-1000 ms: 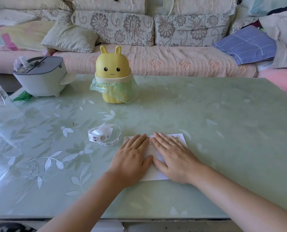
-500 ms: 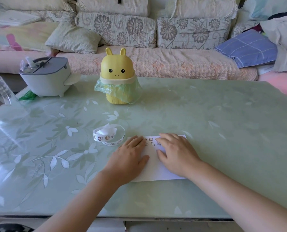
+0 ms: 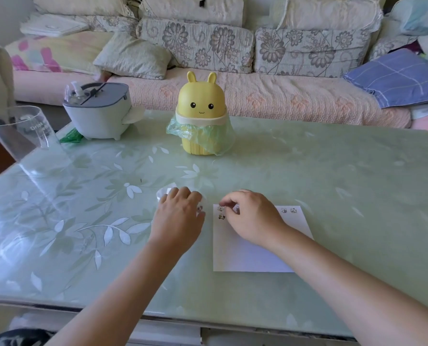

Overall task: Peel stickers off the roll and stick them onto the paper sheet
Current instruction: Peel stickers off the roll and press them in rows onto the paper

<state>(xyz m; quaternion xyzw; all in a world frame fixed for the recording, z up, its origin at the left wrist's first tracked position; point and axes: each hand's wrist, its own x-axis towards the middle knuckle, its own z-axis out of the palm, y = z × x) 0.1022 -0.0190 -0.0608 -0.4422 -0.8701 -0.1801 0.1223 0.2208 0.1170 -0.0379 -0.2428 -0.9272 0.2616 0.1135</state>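
Bin [image 3: 201,101]: one, yellow, green bag [image 3: 200,136] inside.
Paper sheet [image 3: 245,253]: one, five stickers [image 3: 220,208] showing.
Left hand [image 3: 180,216]: curled over sticker roll [image 3: 165,193].
Right hand [image 3: 254,217]: curled on sheet; pinch unclear.

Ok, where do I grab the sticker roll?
From above, across its rim. The roll seems to lie flat on the table, left of the sheet, so only its thin ring edge stands up to pinch. The left hand curls over it that way, and most of the roll is hidden beneath it.

White paper sheet [image 3: 242,250] lies flat, stickers [image 3: 220,209] along its top; sticker roll [image 3: 165,193] just left, half-hidden.
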